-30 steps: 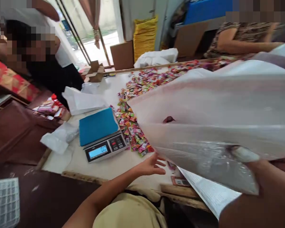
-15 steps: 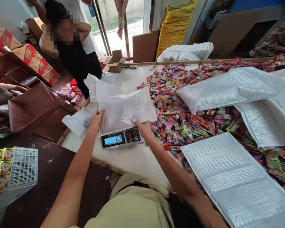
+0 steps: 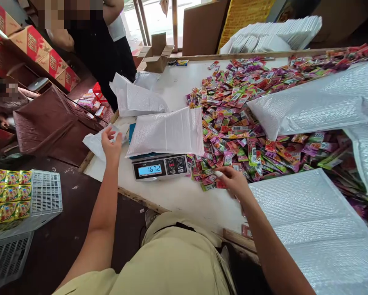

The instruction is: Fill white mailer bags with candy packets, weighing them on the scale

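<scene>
A filled white padded mailer [image 3: 168, 133] rests on a digital scale [image 3: 161, 167], whose lit display appears to read 167.2. My left hand [image 3: 111, 144] is raised just left of the mailer, apart from it, fingers spread and empty. Right of the scale, my right hand [image 3: 233, 180] hovers at the near edge of a heap of small colourful snack packets [image 3: 233, 119]. Its thumb and index finger reach out slightly apart, and something pale covers the thumb tip. Nothing shows held there. Behind the left hand lies a crumpled clear plastic bag [image 3: 94, 141].
Another white mailer [image 3: 143, 98] lies behind the scale. Bulky mailers [image 3: 319, 106] and a flat one [image 3: 309, 217] cover the packets at right. Stacked mailers [image 3: 272, 35] and an open carton [image 3: 157, 53] line the far edge. A person stands beyond; a white crate [image 3: 45, 192] sits lower left.
Both hands have let go of the mailer, which now sits on the scale. The display went from 0.0 to a higher figure. My left hand drew left; my right moved right to the packets.
</scene>
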